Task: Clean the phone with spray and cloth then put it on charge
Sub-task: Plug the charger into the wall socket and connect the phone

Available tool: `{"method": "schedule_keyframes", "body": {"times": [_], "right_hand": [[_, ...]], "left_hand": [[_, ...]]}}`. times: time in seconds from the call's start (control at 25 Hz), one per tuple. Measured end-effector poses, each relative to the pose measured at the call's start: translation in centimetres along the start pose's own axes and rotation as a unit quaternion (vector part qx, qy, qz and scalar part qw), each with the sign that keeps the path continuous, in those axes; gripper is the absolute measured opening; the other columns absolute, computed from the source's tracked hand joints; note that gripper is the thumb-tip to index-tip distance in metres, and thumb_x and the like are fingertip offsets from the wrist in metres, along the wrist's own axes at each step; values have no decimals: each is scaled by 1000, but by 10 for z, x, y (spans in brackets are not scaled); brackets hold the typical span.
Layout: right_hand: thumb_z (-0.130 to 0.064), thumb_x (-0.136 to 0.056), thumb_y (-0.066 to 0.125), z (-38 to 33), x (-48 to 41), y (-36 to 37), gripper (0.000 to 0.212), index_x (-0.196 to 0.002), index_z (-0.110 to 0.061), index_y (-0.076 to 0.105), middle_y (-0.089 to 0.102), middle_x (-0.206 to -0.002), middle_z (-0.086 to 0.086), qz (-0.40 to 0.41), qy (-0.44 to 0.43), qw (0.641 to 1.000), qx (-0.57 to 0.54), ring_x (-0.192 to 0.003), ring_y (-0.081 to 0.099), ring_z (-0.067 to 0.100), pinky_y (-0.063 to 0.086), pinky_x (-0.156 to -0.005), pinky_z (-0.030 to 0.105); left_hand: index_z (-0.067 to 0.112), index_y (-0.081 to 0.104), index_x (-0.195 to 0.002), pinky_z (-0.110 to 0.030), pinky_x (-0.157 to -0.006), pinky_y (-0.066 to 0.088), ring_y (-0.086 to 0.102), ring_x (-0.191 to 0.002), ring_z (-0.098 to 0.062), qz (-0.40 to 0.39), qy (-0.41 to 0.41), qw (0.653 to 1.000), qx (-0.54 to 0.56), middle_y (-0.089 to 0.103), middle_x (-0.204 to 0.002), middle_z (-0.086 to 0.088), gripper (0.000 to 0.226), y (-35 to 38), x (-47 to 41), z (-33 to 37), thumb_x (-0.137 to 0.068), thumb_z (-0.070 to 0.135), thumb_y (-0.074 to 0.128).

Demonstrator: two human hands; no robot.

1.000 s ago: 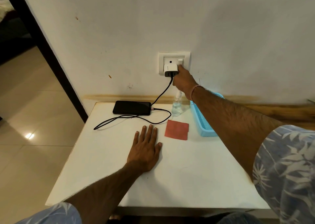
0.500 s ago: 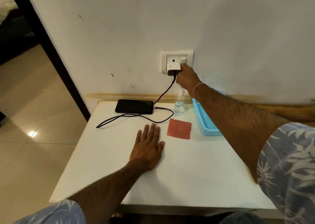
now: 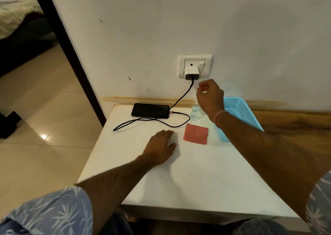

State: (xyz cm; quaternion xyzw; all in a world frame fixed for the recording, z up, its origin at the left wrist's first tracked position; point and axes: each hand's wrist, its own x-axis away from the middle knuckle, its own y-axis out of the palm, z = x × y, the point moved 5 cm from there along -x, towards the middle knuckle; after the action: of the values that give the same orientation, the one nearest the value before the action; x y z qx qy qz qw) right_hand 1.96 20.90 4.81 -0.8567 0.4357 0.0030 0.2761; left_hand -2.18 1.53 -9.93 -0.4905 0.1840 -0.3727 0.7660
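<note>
Black phone (image 3: 150, 110) lies flat at the far edge of the white table (image 3: 197, 181), plugged into a black cable (image 3: 125, 124). Left hand (image 3: 160, 146), at the phone's 5 o'clock, rests on the table with fingers loosely bent, holding nothing. Red cloth (image 3: 196, 133) lies at its 2 o'clock. The cable rises to a white charger (image 3: 191, 73) in the wall socket (image 3: 195, 59). Right hand (image 3: 209, 95), at the charger's 5 o'clock, is in the air with fingers curled and empty, partly covering the spray bottle (image 3: 196, 112). Blue basket (image 3: 240, 111) is at the bottle's 3 o'clock.

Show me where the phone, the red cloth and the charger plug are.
phone (image 3: 150, 110): head view, middle of its dark screen.
red cloth (image 3: 196, 133): head view, centre of the folded square.
charger plug (image 3: 191, 72): head view, front of its white body.
</note>
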Motion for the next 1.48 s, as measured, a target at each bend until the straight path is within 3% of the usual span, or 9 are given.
{"method": "schedule_keyframes", "body": {"times": [0.08,0.2,0.28,0.4,0.56,0.72,0.96,1.16,1.48], "right_hand": [[-6,-84,57,11,18,8,15,-91,-18,62,67,-89,-1,9,-9,999,40,-86,64,18,51,-75,26],[-8,-83,55,30,32,31,10,-84,-15,63,67,-85,5,-38,-36,989,138,-79,62,21,51,-71,30],[-8,-85,53,37,31,55,11,-89,-11,62,66,-89,8,-102,-89,963,233,-82,62,25,51,-71,31],[-6,-86,54,48,20,91,17,-102,-6,60,62,-102,13,-169,-140,921,322,-98,57,30,46,-79,34],[-7,-85,58,58,2,124,34,-119,-1,56,55,-118,19,-222,-141,900,348,-114,50,35,45,-93,37],[-9,-86,58,66,-12,144,37,-122,-2,55,53,-124,19,-244,-156,884,366,-115,51,36,44,-98,38],[-9,-87,55,69,-27,156,25,-111,-7,62,59,-113,18,-224,-165,884,376,-106,55,34,44,-93,37],[-6,-82,57,77,-30,160,19,-97,-9,68,65,-104,15,-209,-112,927,289,-98,59,35,49,-89,40],[-7,-83,56,71,-27,163,17,-94,-4,67,62,-99,20,-168,-124,937,281,-92,59,37,53,-81,41]], "left_hand": [[18,61,-131,-38,-103,42,57,-119,-27,112,12,993,23,68,-125,-4,36,-39,-1,-9,-97,29,57],[16,71,-101,-42,-87,49,63,-95,-27,206,-1,979,-1,73,-98,-3,15,-89,-11,-32,-92,18,59],[15,69,-104,-43,-90,47,60,-101,-29,189,-35,980,-46,71,-105,-6,18,-109,-28,-51,-93,20,55],[14,61,-123,-45,-99,41,52,-116,-33,120,-70,984,-112,64,-121,-12,32,-116,-62,-71,-95,27,55],[18,40,-147,-46,-109,31,37,-135,-33,10,-56,990,-129,45,-149,-11,61,-107,-105,-75,-89,20,60],[20,28,-154,-48,-110,34,32,-138,-35,-83,-58,981,-164,38,-153,-12,81,-106,-126,-95,-85,22,69],[21,40,-147,-45,-105,41,38,-129,-31,-104,-44,989,-99,47,-138,-10,85,-103,-132,-116,-76,29,86],[22,46,-142,-46,-106,42,38,-128,-29,-67,-31,995,-65,49,-137,-8,82,-103,-132,-121,-73,32,88],[31,41,-146,-50,-107,39,36,-128,-35,-80,-23,988,-132,46,-135,-10,84,-101,-139,-117,-75,36,86]]}}
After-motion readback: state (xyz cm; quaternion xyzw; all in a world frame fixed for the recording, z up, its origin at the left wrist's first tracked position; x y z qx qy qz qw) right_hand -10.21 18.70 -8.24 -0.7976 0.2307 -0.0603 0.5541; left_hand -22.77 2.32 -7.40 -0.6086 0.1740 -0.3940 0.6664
